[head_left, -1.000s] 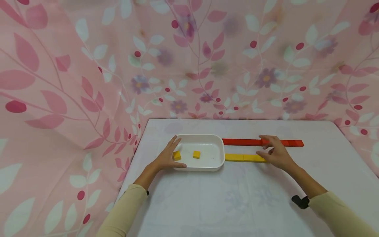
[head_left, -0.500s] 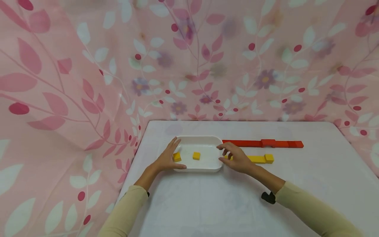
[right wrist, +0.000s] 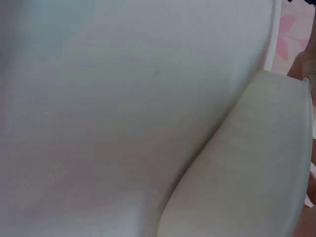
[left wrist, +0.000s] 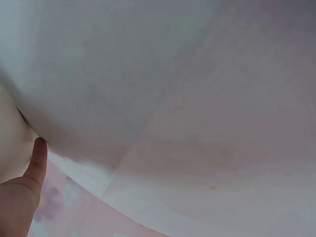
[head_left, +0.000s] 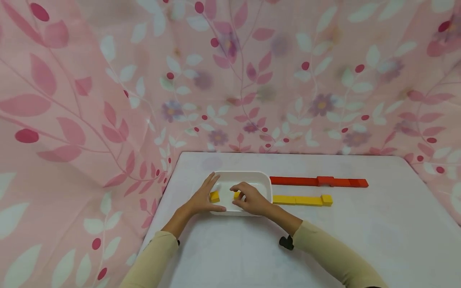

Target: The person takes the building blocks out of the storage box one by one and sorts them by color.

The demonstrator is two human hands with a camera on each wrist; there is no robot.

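Observation:
A white rectangular tray (head_left: 226, 174) stands at the left of the table. My left hand (head_left: 203, 200) spans its left end, fingers at the back rim and thumb along the front; in the left wrist view the thumb (left wrist: 38, 160) touches the outer wall. Beside that palm lies a yellow block (head_left: 214, 197) inside the tray. My right hand (head_left: 253, 200) reaches over the tray, thumb and fingertips apart around a second yellow block (head_left: 236, 195), which it partly covers. The right wrist view shows the tray's outer wall (right wrist: 237, 163) with parts of a hand (right wrist: 302, 66) beyond.
Right of the tray, a row of yellow blocks (head_left: 297, 200) ends in a raised yellow cube (head_left: 326, 200). Behind it runs a row of red blocks (head_left: 293, 181) with a raised red piece (head_left: 325, 181). A flowered pink cloth (head_left: 266, 92) hangs behind the white table (head_left: 248, 252).
My right hand has moved left, from the far end of the yellow row to over the tray, uncovering the raised yellow cube and red piece. The left hand stays at the tray.

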